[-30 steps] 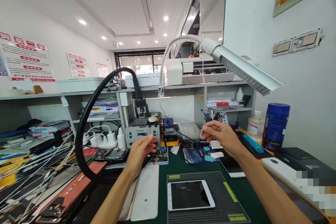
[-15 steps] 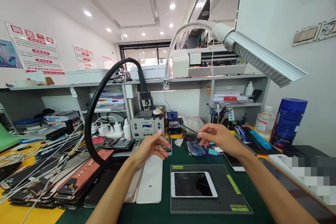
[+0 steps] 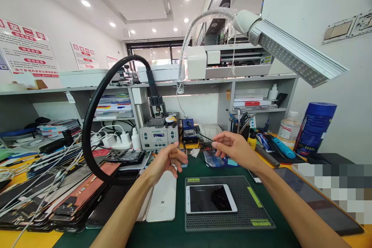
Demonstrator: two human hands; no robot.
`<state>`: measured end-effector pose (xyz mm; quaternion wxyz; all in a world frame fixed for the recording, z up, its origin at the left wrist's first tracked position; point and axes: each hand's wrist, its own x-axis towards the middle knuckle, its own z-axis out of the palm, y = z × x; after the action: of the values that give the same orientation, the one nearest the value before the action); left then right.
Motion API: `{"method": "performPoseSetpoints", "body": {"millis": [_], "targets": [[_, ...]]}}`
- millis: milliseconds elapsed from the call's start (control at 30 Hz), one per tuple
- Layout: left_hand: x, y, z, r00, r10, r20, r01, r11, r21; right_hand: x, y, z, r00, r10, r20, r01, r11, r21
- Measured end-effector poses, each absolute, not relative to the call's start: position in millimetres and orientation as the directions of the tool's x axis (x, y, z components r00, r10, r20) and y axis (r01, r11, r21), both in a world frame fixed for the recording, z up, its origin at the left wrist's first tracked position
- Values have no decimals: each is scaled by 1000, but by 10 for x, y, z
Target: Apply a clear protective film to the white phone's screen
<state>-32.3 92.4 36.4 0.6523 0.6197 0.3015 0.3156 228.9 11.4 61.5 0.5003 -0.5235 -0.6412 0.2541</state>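
Observation:
My left hand (image 3: 167, 159) hovers over the top end of a white phone (image 3: 162, 197) lying back up, its fingers loosely bent and apart. In my right hand (image 3: 228, 145), thumb and fingertips pinch a thin black cable (image 3: 205, 136) that runs left toward a small blue-and-black soldering station (image 3: 188, 130). Between my forearms, a white tablet (image 3: 211, 199) with a dark screen lies on a grey perforated mat (image 3: 247, 223). Beneath the right hand is a bluish clear packet (image 3: 214, 159). The right fingertips partly cover the cable's end.
A hot-air station (image 3: 158, 135) stands behind, its thick black hose (image 3: 87, 124) arching at left. Stacked phone parts (image 3: 84, 190) and white cables crowd the left side. A lamp (image 3: 302, 54) hangs above right; a blue canister (image 3: 315, 130) and a clear bottle (image 3: 289, 126) stand below.
The whole view has shifted, so the bench sits slightly higher and further left. My right hand has moved slightly left with the thin black cable; my left hand hangs in nearly the same place.

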Motion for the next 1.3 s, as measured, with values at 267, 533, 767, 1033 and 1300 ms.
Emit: {"method": "performPoseSetpoints", "body": {"millis": [267, 533, 767, 1033, 1300], "targets": [[-266, 859, 362, 601, 799, 20, -49, 11, 999, 2088, 91, 524, 198, 840, 505, 553, 329, -765], [-247, 802, 385, 604, 796, 35, -55, -2, 998, 2094, 101, 512, 201, 848, 491, 498, 343, -796], [-254, 782, 383, 627, 778, 40, -86, 18, 996, 2071, 87, 557, 160, 915, 370, 324, 305, -896], [-224, 747, 402, 631, 775, 38, -100, 32, 994, 2018, 86, 558, 200, 927, 318, 211, 276, -938], [-224, 732, 405, 631, 775, 30, -106, 48, 993, 2020, 88, 541, 209, 926, 314, 167, 282, -945]]}}
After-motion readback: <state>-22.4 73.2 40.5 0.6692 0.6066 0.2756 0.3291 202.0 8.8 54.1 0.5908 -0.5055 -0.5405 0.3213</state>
